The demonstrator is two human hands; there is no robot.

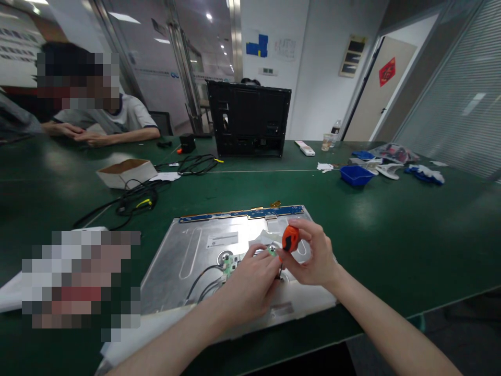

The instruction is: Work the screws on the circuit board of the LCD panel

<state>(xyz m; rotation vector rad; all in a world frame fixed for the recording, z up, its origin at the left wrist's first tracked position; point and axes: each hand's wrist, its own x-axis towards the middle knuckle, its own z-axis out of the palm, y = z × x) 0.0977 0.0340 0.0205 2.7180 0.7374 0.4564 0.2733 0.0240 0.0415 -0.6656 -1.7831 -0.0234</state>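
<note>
- One co-worker [133, 117] sits across the table [391, 224] at far left, hands together, forearms on its edge.
- One open box [127, 177] and two coils [129, 198] of black cable lie well apart from the work.
- One metal panel [195, 250] lies flat at the near edge, a single blue strip [242, 213] along its far side.
- One green board [231, 263] sits on the panel, partly hidden by the left hand.
- Left hand [254, 282]: back up, fingers bent, low over the board; whether it grips anything I cannot tell.
- One black casing [248, 120] stands upright beyond the panel, hiding most of a second person behind.
- One orange-and-black screwdriver [290, 239] is held above the panel, handle up, shaft down beside the left fingers; its tip is unclear.
- Right hand [315, 258]: narrowed, thumb and fingers pinching the handle, wrist coming in from the right.
- One white remote [305, 148], one cup [326, 142], one bottle [335, 128] and one blue tray [356, 176] sit farther off.
</note>
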